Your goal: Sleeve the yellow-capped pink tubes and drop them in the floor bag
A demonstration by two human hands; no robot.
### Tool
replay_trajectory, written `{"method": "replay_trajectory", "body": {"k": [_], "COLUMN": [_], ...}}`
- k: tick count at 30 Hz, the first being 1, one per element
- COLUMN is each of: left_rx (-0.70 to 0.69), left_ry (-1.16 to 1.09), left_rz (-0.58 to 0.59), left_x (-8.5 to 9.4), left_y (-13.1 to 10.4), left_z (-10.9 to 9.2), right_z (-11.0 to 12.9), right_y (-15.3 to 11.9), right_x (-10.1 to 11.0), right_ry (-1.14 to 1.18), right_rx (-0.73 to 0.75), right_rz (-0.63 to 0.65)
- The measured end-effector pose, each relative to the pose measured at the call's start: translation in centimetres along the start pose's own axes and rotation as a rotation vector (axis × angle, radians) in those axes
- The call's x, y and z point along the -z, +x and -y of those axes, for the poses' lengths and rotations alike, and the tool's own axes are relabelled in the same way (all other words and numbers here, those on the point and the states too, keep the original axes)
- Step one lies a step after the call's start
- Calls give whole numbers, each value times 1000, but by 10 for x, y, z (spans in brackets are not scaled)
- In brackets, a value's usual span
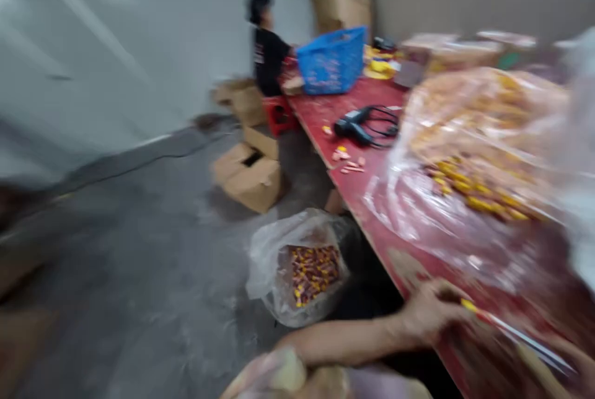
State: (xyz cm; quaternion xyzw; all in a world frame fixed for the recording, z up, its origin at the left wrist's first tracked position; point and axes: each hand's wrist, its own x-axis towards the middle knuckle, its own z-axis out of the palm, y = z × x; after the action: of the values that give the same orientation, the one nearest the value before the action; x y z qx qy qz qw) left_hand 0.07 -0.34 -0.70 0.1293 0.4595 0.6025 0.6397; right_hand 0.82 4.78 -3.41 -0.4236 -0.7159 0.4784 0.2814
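My left hand [430, 312] reaches over the table edge at the lower right, thumb and fingers closed around a small yellow-ended piece [468, 305]. A slim, silvery stick-like thing [534, 343] runs from this piece toward the right edge; blur hides exactly what it is. Beside its far end is my right hand [574, 349], smeared and partly cut off, its fingers unreadable. Past both hands lies a large clear plastic bag [488, 139] holding many small yellow-and-brown pieces [478, 188].
Along the red table [344, 182] lie a black hair-dryer-like tool [356, 126] with its cord, loose pink pieces [351, 166] and a blue basket [332, 64]. On the floor stand a lined container of pieces [316, 272] and a carton [251, 176]. A person [269, 52] sits farther back.
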Motion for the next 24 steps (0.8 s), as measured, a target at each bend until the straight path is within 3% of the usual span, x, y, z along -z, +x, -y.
{"method": "replay_trajectory", "body": {"k": [3,6,9,13,17,20,24], "left_rx": [-11,-67,-82,-168,-210,-247,-318], "left_ry": [23,105,187,368,526,685,791], "left_rz": [47,71,107,164,238,284,299], "left_x": [1,2,4,2,-2,-3,-2], "left_y": [3,16,15,4,5,16,32], "left_z": [-7,-6,0,4,2,-1,-2], "right_z": [-14,-4,0,-5,-12,-17,-21], "right_y": [-69,-100,-99,-96,-99,-93,-84], "right_x": [73,109,114,97,90,105,138], "right_ry": [-4,86,132,167,51,-126,-544], "right_rx": [-186,-219,-171,-147,-91,-53,8], "right_rz": [-192,-217,-206,-335,-415,-410,-424]}}
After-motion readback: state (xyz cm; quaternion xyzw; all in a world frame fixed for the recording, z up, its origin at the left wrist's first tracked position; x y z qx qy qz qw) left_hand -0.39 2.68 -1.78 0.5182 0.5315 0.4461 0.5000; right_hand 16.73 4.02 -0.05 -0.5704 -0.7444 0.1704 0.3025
